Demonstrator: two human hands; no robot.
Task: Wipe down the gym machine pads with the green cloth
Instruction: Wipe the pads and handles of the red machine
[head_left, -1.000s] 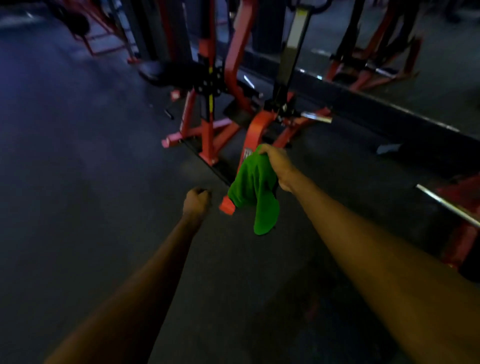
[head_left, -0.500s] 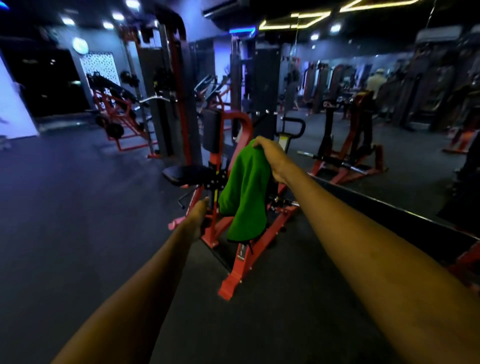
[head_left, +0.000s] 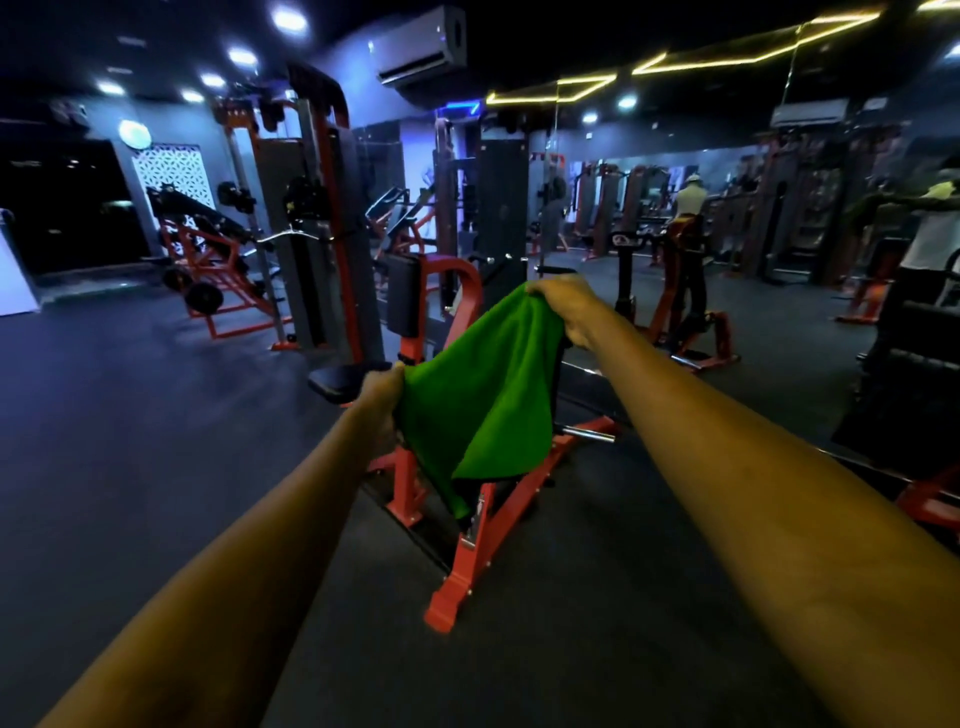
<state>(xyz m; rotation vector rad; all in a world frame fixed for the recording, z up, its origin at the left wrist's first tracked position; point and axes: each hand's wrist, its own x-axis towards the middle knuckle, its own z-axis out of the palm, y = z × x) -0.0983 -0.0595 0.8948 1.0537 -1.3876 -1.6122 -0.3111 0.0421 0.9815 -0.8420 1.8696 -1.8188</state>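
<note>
1. Two bare forearms reach forward from the lower corners of the view, above the dark floor (head_left: 130, 467).
2. The left hand (head_left: 382, 402) is curled tight on the lower left edge of the green cloth (head_left: 483, 405). The right hand (head_left: 569, 306), higher and farther out, grips the cloth's upper corner with bent fingers.
3. The cloth hangs in the air, spread between both hands. Its loose lower end droops in front of the gym machine (head_left: 467, 561); whether it touches the frame cannot be told.
4. The red-framed machine stands on the floor just beyond the hands. Its black seat pad (head_left: 337, 379) shows just left of the left hand. The upright black back pad (head_left: 402, 293) stands above the seat, left of the cloth.
5. Farther off, more red and black machines (head_left: 218, 270) line the room. An air conditioner (head_left: 421, 47) hangs near the ceiling.
</note>
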